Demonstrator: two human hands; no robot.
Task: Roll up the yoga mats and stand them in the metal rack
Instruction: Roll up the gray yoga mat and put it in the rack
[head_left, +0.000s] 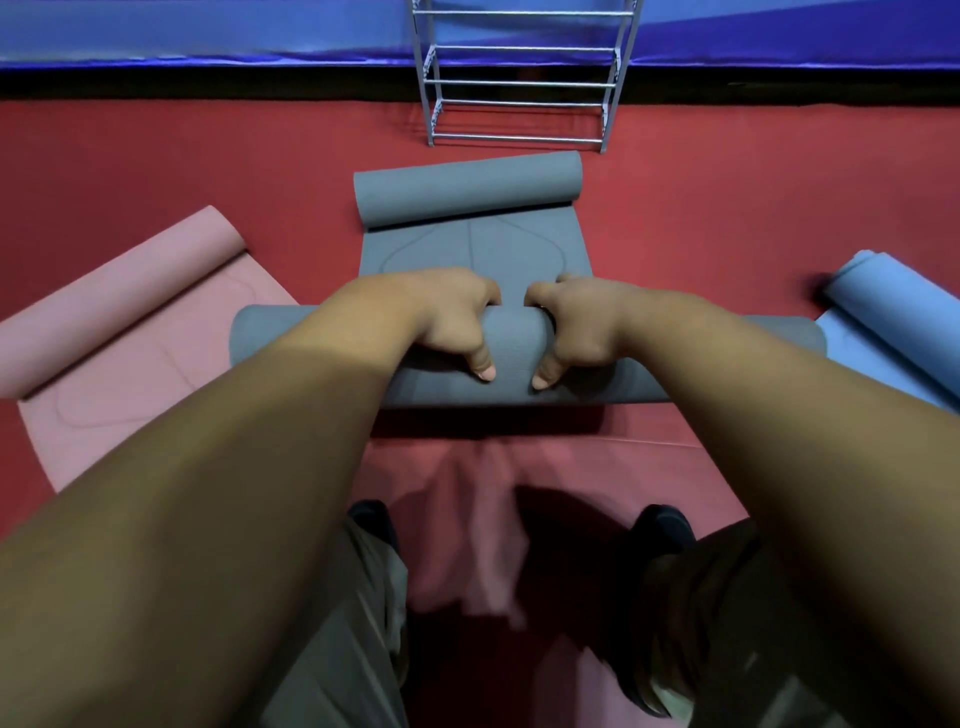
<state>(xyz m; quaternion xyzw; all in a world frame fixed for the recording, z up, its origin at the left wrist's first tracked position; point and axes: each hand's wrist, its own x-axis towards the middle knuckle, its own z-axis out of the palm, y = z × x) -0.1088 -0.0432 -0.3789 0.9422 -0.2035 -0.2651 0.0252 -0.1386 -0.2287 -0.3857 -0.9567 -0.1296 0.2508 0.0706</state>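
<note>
A grey yoga mat (475, 244) lies on the red floor in front of me, with a thick roll at its near end and a curled roll at its far end. My left hand (447, 317) and my right hand (576, 322) grip the near roll side by side at its middle, fingers curled over the top and thumbs pressed on the near side. The metal rack (519, 83) stands upright beyond the mat, its rails bare.
A pink mat (130, 322) lies partly unrolled at the left, its far end curled. A light blue mat (893, 312) lies at the right edge, also curled. A blue padded wall (208, 31) runs behind the rack. My shoes and trouser legs show below.
</note>
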